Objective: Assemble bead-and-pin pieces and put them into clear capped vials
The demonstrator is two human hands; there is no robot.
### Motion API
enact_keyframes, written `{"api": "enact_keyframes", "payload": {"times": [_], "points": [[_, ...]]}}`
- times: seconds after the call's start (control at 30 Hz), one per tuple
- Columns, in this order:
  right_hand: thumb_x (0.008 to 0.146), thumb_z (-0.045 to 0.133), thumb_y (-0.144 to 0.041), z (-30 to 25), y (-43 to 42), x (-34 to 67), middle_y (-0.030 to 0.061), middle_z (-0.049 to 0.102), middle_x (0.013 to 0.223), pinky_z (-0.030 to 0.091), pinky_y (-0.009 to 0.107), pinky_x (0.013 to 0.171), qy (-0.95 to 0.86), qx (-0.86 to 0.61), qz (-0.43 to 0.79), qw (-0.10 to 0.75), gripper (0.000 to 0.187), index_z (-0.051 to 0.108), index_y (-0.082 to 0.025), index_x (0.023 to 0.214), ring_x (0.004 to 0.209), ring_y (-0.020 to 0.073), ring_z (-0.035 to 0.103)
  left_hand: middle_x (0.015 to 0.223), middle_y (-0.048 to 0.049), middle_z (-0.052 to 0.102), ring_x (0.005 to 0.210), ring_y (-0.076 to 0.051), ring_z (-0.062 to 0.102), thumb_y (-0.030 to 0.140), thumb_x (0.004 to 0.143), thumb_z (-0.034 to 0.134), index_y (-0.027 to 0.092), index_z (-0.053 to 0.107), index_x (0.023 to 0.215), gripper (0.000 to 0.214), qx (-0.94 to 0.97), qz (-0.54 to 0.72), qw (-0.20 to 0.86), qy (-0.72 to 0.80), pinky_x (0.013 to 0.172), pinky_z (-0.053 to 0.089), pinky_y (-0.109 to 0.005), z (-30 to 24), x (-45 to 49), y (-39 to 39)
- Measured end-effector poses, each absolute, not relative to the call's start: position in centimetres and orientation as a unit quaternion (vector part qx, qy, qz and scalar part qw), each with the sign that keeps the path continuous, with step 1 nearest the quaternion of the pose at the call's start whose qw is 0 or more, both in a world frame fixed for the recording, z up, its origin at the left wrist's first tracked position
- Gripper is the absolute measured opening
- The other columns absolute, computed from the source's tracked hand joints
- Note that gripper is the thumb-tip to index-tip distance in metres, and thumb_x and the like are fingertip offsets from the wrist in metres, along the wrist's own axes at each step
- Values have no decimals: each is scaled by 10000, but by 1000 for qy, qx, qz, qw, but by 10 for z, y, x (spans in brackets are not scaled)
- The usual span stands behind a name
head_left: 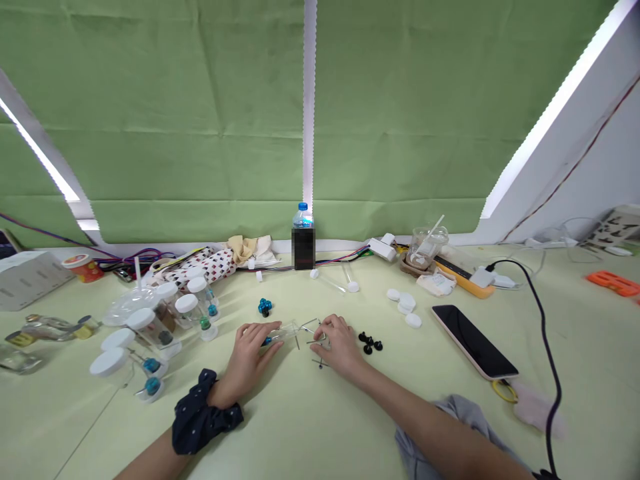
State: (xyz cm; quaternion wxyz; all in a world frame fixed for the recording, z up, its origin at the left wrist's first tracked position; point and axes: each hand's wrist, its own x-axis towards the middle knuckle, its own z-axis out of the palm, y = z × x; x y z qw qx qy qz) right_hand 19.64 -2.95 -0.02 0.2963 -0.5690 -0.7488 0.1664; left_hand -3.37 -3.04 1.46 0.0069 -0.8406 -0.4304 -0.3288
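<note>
My left hand (250, 353) lies on the pale green table, its fingers closed round a clear tube (286, 331) that holds a blue ball. My right hand (336, 343) rests beside it, fingers pinched on a thin metal rod (311, 327); more thin rods lie under and around it. A small cluster of blue balls (265, 307) sits just beyond my left hand. A group of black balls (370, 343) lies right of my right hand. A dark scrunchie (200, 413) is on my left wrist.
Several clear tubes with white caps (150, 330) lie at the left. Loose white caps (406, 305) and a phone (474, 341) lie at the right, with a black cable (545, 347). A black box with a water bottle (303, 243) stands at the back.
</note>
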Motion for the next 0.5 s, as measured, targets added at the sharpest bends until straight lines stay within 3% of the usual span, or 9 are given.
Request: {"api": "enact_keyframes", "payload": {"times": [0.5], "points": [[766, 582, -67, -16, -27, 185, 55, 511, 951, 349, 331, 719, -783, -548, 139, 259, 131, 549, -186, 722, 918, 214, 453, 1044, -63, 666, 935, -204, 597, 294, 861, 505, 219, 542, 1121, 273, -861, -300, 30, -410, 849, 377, -377, 18, -29, -33]]}}
